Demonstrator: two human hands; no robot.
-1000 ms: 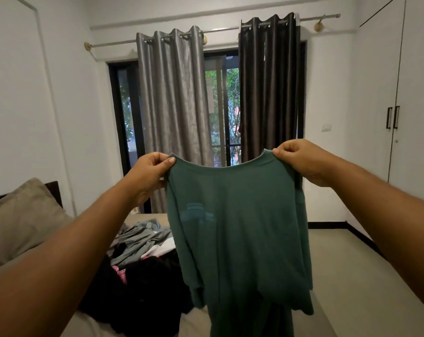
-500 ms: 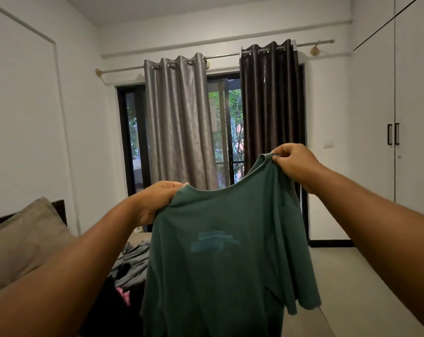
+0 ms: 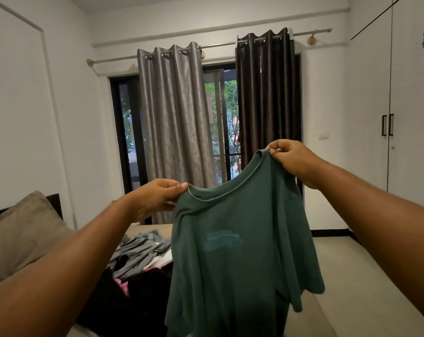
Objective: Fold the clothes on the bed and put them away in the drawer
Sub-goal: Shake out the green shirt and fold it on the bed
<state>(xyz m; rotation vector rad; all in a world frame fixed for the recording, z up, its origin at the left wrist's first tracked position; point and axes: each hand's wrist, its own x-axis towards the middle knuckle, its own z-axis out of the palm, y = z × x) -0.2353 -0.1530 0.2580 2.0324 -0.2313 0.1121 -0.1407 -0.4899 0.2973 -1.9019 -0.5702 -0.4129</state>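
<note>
We note a dark green short-sleeved T-shirt (image 3: 235,259) held up in the air in front of the person, above the near part of a beige-covered bed (image 3: 145,228). The left hand (image 3: 157,195) grips one shoulder of the garment at the neckline, with the thumb on top and the fingers curled under the cloth. The right hand (image 3: 291,156) sits higher and pinches the other shoulder beside the collar, its fingers closed tight on the fabric. The neckline therefore slopes up from left to right, and the shirt hangs at a slant with slack folds below the left grip. A faint print of darker bars (image 3: 224,239) shows on the chest. One sleeve hangs free on the right side, and the hem falls below the edge of the view.

Behind the shirt, to the left, a heap of loose clothes (image 3: 138,261) in grey, black, white and pink lies unfolded on the bed. A tan pillow (image 3: 21,234) leans at the head end.

On the far wall we record a silver-grey curtain (image 3: 174,122) and a dark brown curtain (image 3: 266,98) on one rod, with a glazed door between them. White wardrobe doors (image 3: 410,98) with black handles (image 3: 387,124) stand closed at the right.
</note>
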